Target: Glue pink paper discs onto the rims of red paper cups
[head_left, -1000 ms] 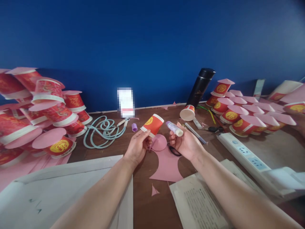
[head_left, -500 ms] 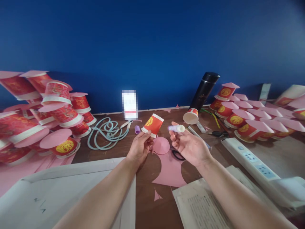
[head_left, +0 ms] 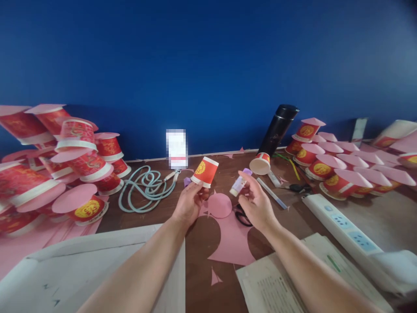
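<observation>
My left hand [head_left: 189, 203] pinches the rim of a small red paper cup [head_left: 204, 171] with a gold emblem, held upside down above the brown table [head_left: 156, 213]. My right hand [head_left: 257, 201] grips a glue stick [head_left: 237, 184], purple at the top and pale at the lower end, tilted toward the cup. Between and just below the hands lies a pink paper cone [head_left: 219, 205] on a larger pink paper sheet with circles cut out [head_left: 232, 241]. The purple glue cap [head_left: 186, 181] lies on the table behind my left hand. Black scissors [head_left: 241, 216] lie partly hidden under my right hand.
Piles of red cups with pink cone lids stand at the left [head_left: 74, 169] and right [head_left: 339, 167]. A black flask [head_left: 276, 128], a tipped cup [head_left: 260, 163], a coiled pale-blue cord [head_left: 143, 184], a white power strip [head_left: 342, 228], papers [head_left: 286, 282] and a white board [head_left: 81, 265] surround the hands.
My right hand has turned the glue stick from lying level to slanting with its pale end down and toward the cup. The cup has barely shifted in my left hand.
</observation>
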The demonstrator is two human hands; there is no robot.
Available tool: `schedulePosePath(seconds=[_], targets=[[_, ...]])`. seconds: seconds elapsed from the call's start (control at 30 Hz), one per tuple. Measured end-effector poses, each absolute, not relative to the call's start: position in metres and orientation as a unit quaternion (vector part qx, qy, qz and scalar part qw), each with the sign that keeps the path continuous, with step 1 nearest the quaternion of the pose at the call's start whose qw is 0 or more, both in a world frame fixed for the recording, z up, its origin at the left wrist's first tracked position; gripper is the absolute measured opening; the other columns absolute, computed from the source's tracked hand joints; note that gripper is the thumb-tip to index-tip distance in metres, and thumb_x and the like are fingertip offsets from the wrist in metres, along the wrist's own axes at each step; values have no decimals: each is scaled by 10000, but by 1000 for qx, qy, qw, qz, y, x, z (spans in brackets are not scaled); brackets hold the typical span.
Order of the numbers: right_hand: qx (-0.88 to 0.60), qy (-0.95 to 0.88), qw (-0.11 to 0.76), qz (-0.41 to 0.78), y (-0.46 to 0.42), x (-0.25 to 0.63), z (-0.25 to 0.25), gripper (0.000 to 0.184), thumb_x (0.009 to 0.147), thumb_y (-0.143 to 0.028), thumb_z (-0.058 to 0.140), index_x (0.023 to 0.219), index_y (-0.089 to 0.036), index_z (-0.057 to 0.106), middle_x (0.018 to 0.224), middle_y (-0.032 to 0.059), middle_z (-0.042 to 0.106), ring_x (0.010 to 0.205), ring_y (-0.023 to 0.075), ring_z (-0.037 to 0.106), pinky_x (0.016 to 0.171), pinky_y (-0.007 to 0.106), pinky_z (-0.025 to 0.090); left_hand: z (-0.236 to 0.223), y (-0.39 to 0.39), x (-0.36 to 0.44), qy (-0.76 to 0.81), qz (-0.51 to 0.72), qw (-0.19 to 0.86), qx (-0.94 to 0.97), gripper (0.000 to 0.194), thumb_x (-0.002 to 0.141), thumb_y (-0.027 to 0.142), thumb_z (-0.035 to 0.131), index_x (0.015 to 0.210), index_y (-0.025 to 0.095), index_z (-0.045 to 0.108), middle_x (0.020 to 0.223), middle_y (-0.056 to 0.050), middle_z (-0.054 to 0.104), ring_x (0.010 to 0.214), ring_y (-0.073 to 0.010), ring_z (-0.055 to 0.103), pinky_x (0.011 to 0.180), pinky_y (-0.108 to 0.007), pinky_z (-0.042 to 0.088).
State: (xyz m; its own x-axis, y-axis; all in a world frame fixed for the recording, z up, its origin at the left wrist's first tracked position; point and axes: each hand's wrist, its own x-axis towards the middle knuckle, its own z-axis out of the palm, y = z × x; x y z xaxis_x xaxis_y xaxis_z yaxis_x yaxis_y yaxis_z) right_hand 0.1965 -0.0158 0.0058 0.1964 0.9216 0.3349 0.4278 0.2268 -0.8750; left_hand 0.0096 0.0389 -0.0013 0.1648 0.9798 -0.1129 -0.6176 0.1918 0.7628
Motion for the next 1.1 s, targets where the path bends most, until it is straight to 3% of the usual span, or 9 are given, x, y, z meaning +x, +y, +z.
schedulePosePath(seconds=[0.13,0.33,0.53,0.87,1.1], targets=[[-580,-638,465,200,-20,194,7,613,815,-185,502,1402,-315,378,1251,74,547,989,208,589,830,384,528,-2,38,11,324,541,710,313,301,713,323,737,922,117,670,723,-31,625,649,-104,568,603,-227,455],[-622,-711,322,69,-20,189,11,630,861,-262,508,1458,-283,306,1161,92,561,1045,243,539,928,429,467,3,37,12,338,532,717,297,291,676,261,756,916,120,671,762,-29,641,657,-96,576,584,-204,457],[-641,-730,237,18,-19,185,12,659,852,-389,560,1456,-310,308,1372,107,466,1210,326,445,1000,516,387,7,34,12,336,522,718,314,283,687,270,743,912,119,660,702,-21,624,608,-93,565,540,-195,439],[-626,-735,256,53,-18,187,10,575,870,-404,551,1415,-319,387,1386,110,461,1243,323,446,1003,523,392,3,35,10,335,516,718,326,257,705,281,734,894,123,663,715,-27,620,615,-97,561,525,-197,433],[-596,-736,321,27,-22,187,11,334,892,-298,506,1214,-314,594,1380,76,474,1268,275,452,1035,494,382,4,34,10,341,515,712,335,277,703,301,737,897,114,671,735,-32,624,643,-95,558,569,-204,440]])
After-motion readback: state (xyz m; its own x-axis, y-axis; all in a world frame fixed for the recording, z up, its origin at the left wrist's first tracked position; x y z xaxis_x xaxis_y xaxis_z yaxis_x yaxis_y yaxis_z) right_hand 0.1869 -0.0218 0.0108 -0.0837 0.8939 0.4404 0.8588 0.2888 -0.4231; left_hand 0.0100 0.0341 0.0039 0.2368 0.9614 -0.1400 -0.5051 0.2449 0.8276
